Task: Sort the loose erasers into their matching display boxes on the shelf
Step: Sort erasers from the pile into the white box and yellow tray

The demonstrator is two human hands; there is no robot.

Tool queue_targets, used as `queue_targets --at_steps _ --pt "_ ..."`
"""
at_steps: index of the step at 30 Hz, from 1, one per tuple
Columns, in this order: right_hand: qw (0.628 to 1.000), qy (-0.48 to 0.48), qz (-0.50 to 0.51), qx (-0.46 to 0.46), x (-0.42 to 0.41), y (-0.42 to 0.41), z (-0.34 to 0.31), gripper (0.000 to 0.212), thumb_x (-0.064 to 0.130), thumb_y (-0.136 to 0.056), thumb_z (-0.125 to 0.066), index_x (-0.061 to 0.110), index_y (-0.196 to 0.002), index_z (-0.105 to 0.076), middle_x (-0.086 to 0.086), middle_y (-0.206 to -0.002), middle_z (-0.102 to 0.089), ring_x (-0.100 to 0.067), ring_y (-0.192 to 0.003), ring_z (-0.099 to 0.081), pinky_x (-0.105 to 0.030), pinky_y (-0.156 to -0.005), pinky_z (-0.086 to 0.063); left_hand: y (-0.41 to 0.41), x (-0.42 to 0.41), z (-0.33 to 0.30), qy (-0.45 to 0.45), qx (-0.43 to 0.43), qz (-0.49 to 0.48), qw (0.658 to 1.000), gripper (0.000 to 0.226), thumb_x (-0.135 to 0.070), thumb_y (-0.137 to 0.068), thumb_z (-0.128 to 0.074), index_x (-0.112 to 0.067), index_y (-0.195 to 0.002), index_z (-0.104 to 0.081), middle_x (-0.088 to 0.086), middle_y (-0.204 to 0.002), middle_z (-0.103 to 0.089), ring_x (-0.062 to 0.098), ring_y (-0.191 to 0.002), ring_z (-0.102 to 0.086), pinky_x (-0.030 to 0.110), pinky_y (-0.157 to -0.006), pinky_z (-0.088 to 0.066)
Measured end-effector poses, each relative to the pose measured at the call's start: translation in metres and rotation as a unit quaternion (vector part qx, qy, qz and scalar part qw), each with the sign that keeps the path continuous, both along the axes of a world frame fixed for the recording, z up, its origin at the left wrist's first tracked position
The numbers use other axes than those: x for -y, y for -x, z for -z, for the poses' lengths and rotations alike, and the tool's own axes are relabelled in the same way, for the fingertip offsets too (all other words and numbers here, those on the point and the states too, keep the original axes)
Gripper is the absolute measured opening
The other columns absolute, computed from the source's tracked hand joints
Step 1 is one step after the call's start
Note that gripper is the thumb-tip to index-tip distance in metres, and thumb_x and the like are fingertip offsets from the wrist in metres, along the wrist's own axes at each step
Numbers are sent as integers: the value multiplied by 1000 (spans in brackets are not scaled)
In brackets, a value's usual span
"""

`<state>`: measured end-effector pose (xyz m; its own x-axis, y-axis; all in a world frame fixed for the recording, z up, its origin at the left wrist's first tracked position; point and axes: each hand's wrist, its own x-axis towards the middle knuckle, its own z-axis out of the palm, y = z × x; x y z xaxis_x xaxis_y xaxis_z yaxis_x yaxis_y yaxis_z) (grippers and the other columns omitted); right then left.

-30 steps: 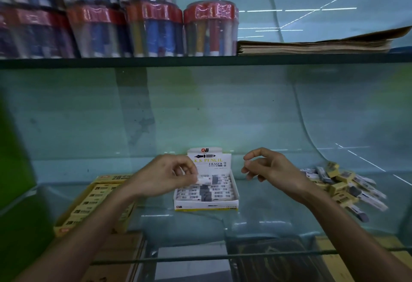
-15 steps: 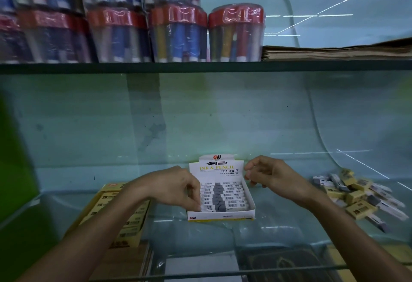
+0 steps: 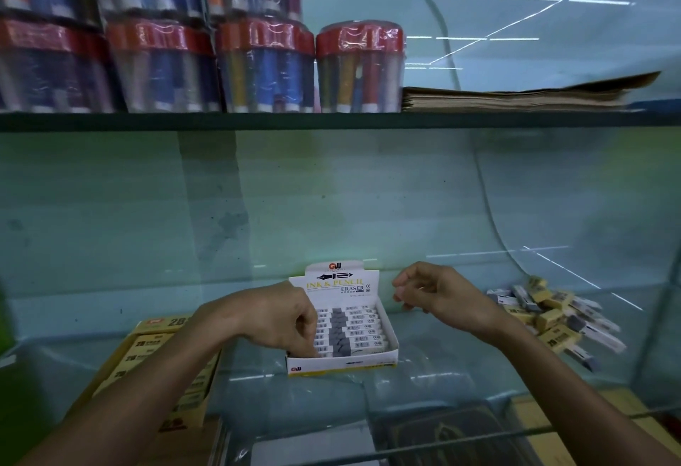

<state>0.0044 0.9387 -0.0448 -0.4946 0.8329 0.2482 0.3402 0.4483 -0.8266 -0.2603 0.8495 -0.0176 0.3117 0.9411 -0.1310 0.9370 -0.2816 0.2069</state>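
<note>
Dropped since 1 s ago: left hand [image 3: 280, 321] now down in white ink & pencil box [image 3: 344, 362], fingers curled at front-left corner; eraser there or not, cannot tell. Right hand [image 3: 438, 294] loosely curled, empty. White box approx full; mixed loose pile [image 3: 552, 314] right, yellow 2B box [image 3: 154, 366] left, plenty left to sort.

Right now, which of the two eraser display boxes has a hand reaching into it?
The white Ink & Pencil eraser box in the middle: the left hand has its fingers down inside its near-left corner. The yellow 2B box on the left is untouched.
</note>
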Motion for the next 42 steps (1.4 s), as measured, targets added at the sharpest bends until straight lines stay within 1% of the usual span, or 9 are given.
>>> queue_targets --at_steps 4,7,10,15,23,30,34,38,42 --pt "1000 -16 15 3 -1 -11 -1 9 10 -89 -66 8 -98 -65 -15 -89 -70 -11 -71 -65 -14 -62 -47 2 -2 2 0 -6 7 1000 13 -34 -79 -70 -29 -68 -66 -20 -68 -66 -3 -65 -58 27 -74 -53" --pt "985 -128 88 76 -13 -31 -3 2 18 -88 -68 17 -89 -66 7 -80 -68 -6 -69 -62 -13 -67 -46 2 -2 1 -15 16 12 1000 17 -42 -80 -72 -26 -75 -69 -21 -68 -65 -3 -64 -56 19 -66 -47" --pt "925 -242 186 227 -29 -62 -5 2 26 -87 -63 27 -87 -64 7 -88 -68 -14 -79 -61 -24 -72 -45 -2 -1 -2 -46 70 12 996 21 -50 -82 -70 -31 -74 -67 -27 -66 -63 -5 -64 -55 12 -61 -40" --pt "839 -203 242 443 -45 -97 -7 17 38 -84 -64 26 -96 -66 -3 -109 -66 -25 -105 -58 -28 -82 -41 -13 1 5 -95 165 7 982 15 -45 -83 -71 -30 -81 -70 -17 -75 -69 -1 -65 -56 18 -64 -46" --pt "840 -166 196 477 -48 -103 -17 21 46 -86 -63 29 -90 -53 -5 -110 -57 -22 -99 -55 -25 -75 -35 -33 -6 15 -141 234 12 962 11 -41 -85 -70 -30 -82 -70 -12 -81 -70 11 -73 -62 26 -69 -50" --pt "833 -183 187 488 -43 -101 -18 22 39 -91 -59 23 -106 -61 -4 -108 -55 -22 -106 -54 -24 -77 -33 -40 -7 14 -156 298 9 942 10 -38 -86 -71 -29 -80 -71 -7 -79 -70 24 -75 -64 39 -73 -52" --pt "884 -185 158 400 -43 -102 -18 16 30 -95 -55 25 -107 -63 -1 -111 -63 -17 -100 -56 -24 -77 -36 -43 -8 13 -171 342 -11 924 7 -34 -86 -71 -31 -81 -72 -8 -77 -69 13 -68 -61 41 -73 -54" --pt "983 -94 122 102 -28 -96 -23 13 14 -95 -58 19 -102 -68 1 -104 -69 -17 -97 -64 -14 -74 -48 -49 -8 12 -174 373 -16 911 7 -29 -89 -70 -30 -81 -71 -5 -80 -70 13 -69 -60 43 -74 -54" --pt "990 58 37 -127 3 -77 -25 17 6 -98 -52 1 -112 -59 -19 -109 -60 -31 -90 -72 -36 -69 -61 -57 -9 11 -153 410 -16 899 5 -29 -89 -70 -31 -84 -70 -6 -83 -70 13 -69 -62 36 -69 -52"
